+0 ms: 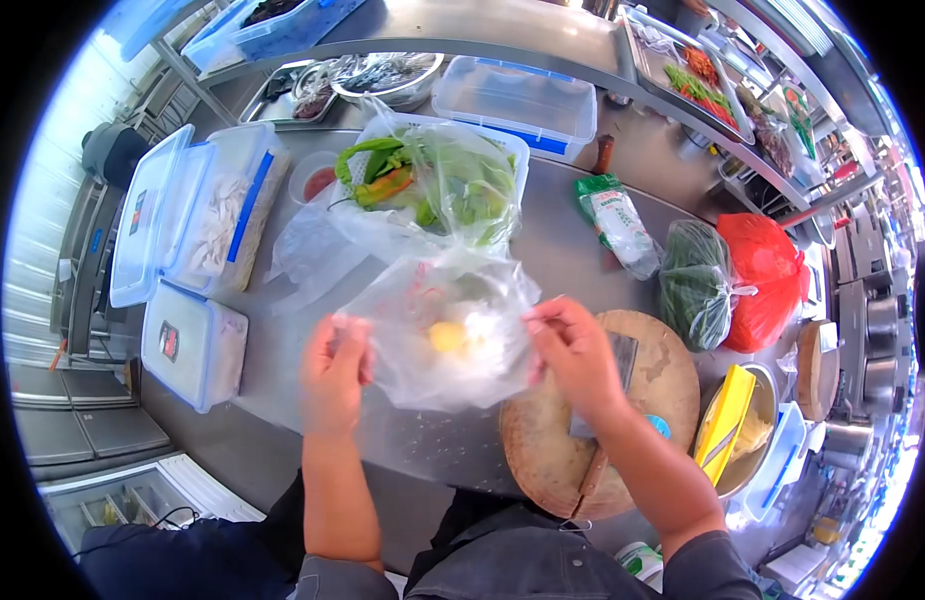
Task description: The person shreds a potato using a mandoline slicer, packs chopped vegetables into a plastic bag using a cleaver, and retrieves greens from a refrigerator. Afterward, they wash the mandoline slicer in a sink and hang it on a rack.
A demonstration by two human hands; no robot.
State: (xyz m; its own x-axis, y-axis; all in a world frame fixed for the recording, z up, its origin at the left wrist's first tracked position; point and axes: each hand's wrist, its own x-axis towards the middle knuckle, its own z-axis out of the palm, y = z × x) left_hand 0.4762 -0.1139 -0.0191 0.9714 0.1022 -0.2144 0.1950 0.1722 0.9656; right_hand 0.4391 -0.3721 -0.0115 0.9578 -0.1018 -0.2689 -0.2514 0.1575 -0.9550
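Note:
A clear plastic bag [402,345] with something yellow inside is stretched between my two hands above the steel counter. My left hand [339,358] pinches its left edge, slightly blurred. On the right edge, my right hand [572,350] grips the plastic between thumb and fingers. Behind the bag, a white basket [520,165] holds green and orange peppers [387,185], partly under clear plastic. Below my right forearm lies a round wooden chopping board [542,450] with a cleaver [594,468] on it, its blade partly hidden by my arm.
Lidded plastic boxes [197,345] stand at the left. A green and white packet [617,222], a bag of greens [694,285] and a red bag [760,285] sit at the right. A yellow slicer [724,425] rests on a bowl. Another person's dark clothing [197,560] shows lower left.

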